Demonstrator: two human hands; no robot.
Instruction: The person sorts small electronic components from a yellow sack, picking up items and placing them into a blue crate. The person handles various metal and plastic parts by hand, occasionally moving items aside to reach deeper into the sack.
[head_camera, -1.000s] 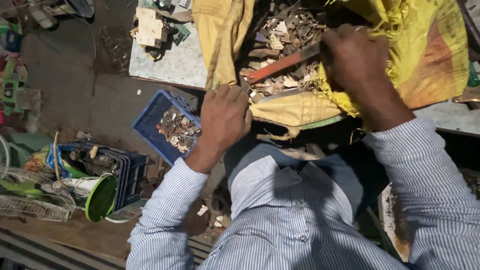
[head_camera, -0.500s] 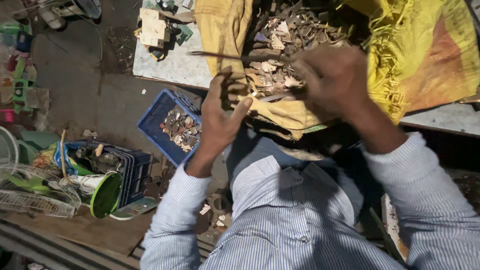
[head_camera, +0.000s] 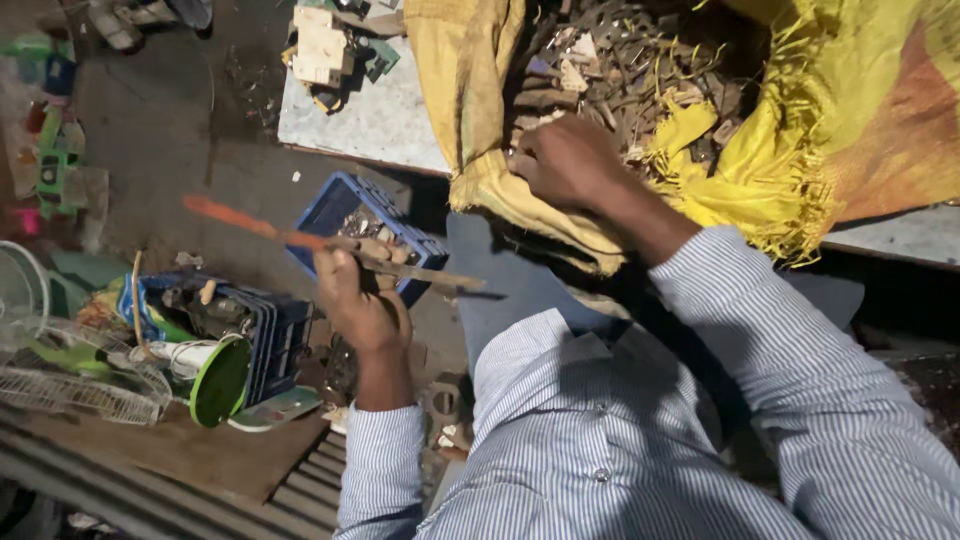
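My left hand (head_camera: 358, 295) grips a long thin tool with an orange handle (head_camera: 235, 222) and a dark metal blade, held level above a blue plastic crate (head_camera: 335, 200) of small scrap pieces. My right hand (head_camera: 565, 160) is closed at the mouth of a yellow woven sack (head_camera: 860, 120), its fingers pressed into the heap of small metal and wood scraps (head_camera: 620, 60) inside. Whether it holds a piece is hidden. Both arms wear a blue and white striped shirt (head_camera: 640, 430).
A grey slab (head_camera: 380, 120) carries the sack and several small blocks. On the floor to the left stand a dark crate of junk (head_camera: 250, 320), a green and white fan part (head_camera: 215, 375), a wire fan guard (head_camera: 60, 370) and corrugated metal sheet (head_camera: 300, 490).
The orange-handled tool went from my right hand at the sack to my left hand, which carried it down-left over the blue crate. My right hand stayed at the sack's mouth.
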